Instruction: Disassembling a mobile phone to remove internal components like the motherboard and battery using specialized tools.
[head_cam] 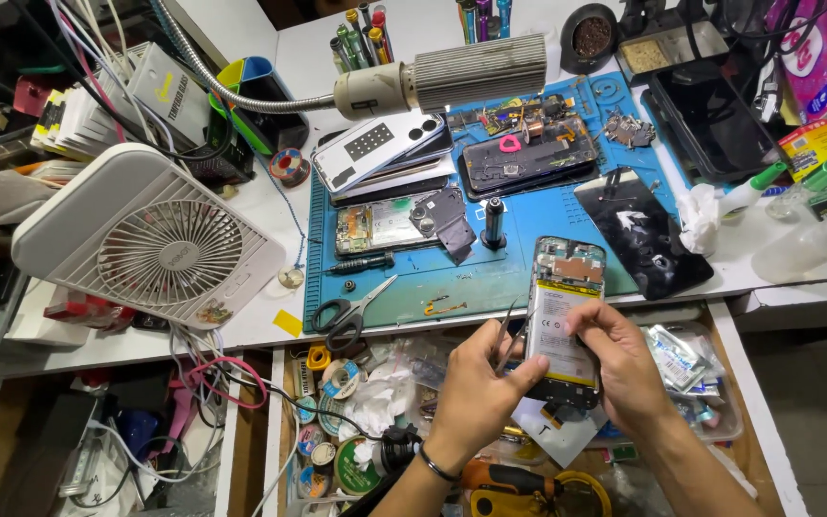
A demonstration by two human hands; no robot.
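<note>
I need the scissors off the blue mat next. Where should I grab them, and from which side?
Take the scissors by the black finger loops at their lower left end, coming from the near mat edge. The blades point up and right, away from you.

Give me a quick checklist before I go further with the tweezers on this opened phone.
1. Opened phone gripped by both hands: ok.
2. Left hand holds tweezers, tips at the phone's left edge: ok.
3. Right hand steadies the phone's right side: ok.
4. Phone supported by the blue mat: not ok, held over the open drawer.
5. Tweezer tips' exact contact: cannot tell.
6. Scissors apart from hands: ok.
</note>
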